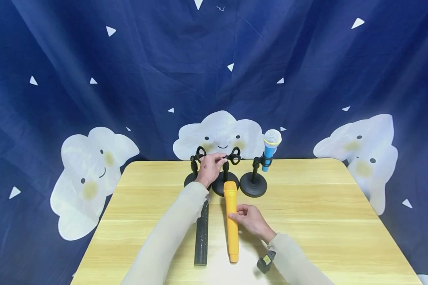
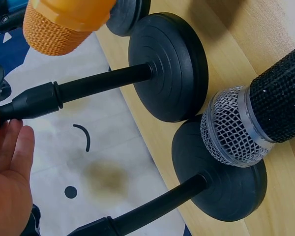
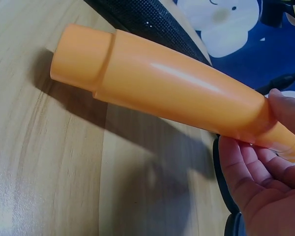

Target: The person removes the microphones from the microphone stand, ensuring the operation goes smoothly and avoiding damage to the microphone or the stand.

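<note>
My left hand (image 1: 209, 168) pinches the top of the middle black microphone stand (image 2: 103, 83), just below its clip (image 1: 234, 155). With thumb and fingers, my right hand (image 1: 252, 221) grips an orange microphone (image 1: 232, 221) by its body. That microphone is raised off the table, mesh head toward the stands; its shadow shows in the right wrist view. A black microphone (image 1: 201, 241) with a silver mesh head (image 2: 233, 125) lies on the table under my left forearm. The left stand (image 2: 219, 182) stands beside the middle one, partly hidden by my left hand in the head view.
On the right, another black stand (image 1: 253, 185) holds a blue microphone (image 1: 268, 152) with a white head, upright in its clip. The wooden table (image 1: 306, 206) ends just behind the stands. A dark blue curtain (image 1: 157, 79) with clouds hangs behind it.
</note>
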A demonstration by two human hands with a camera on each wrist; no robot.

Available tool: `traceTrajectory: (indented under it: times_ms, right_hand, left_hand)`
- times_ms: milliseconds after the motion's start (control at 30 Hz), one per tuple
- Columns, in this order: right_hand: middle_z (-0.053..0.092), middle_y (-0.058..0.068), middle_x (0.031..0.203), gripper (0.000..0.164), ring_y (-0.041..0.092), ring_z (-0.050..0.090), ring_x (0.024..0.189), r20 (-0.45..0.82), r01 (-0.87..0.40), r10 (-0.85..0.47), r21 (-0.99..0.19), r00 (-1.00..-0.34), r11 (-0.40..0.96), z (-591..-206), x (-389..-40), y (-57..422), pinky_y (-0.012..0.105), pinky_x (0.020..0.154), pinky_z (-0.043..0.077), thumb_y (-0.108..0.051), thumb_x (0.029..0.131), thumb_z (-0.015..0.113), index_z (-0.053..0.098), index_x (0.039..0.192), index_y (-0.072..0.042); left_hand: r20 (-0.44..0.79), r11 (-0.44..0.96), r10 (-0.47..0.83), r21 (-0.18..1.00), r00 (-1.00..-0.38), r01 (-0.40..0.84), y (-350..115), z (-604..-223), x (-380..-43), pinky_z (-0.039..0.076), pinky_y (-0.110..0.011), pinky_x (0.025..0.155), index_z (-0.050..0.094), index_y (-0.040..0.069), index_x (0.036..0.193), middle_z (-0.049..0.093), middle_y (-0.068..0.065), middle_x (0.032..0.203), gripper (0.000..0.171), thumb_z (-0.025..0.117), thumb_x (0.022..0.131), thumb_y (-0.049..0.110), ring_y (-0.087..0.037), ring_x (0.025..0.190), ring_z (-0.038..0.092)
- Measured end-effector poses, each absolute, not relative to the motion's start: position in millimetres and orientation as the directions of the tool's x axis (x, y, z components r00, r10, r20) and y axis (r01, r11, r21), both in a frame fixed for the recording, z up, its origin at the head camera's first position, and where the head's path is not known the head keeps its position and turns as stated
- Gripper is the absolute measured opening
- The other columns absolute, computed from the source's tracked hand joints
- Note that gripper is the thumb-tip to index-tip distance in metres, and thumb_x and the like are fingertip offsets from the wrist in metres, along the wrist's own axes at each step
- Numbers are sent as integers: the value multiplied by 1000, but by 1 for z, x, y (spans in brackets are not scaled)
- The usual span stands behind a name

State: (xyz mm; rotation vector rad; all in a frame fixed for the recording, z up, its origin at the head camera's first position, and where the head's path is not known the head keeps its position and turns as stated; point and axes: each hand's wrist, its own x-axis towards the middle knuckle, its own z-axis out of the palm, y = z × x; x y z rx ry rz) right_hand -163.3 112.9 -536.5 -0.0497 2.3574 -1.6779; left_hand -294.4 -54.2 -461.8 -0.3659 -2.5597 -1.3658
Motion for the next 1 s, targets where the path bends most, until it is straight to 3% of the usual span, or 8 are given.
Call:
traceTrajectory:
  times_ms: [700, 1000]
  right_hand:
    - [68, 3, 76, 27, 18, 64, 71, -219, 153, -149, -919, -964, 363, -548, -170, 109, 26, 61, 51, -17, 86, 79, 68, 94, 6]
    - [69, 4, 77, 26, 13, 62, 68, -249, 184, -158, -923, -956, 338, -551, -172, 105, 31, 65, 57, -15, 87, 79, 67, 95, 7]
  left_hand:
    - [303, 556, 111, 770, -946, 312, -54, -462, -294, 57, -30, 86, 76, 8, 116, 75, -8, 108, 24, 72, 93, 13, -20, 99, 72]
    - [269, 549, 113, 785, -956, 286, -54, -459, -294, 57, -30, 87, 75, 8, 118, 75, -8, 108, 25, 71, 93, 11, -20, 99, 71]
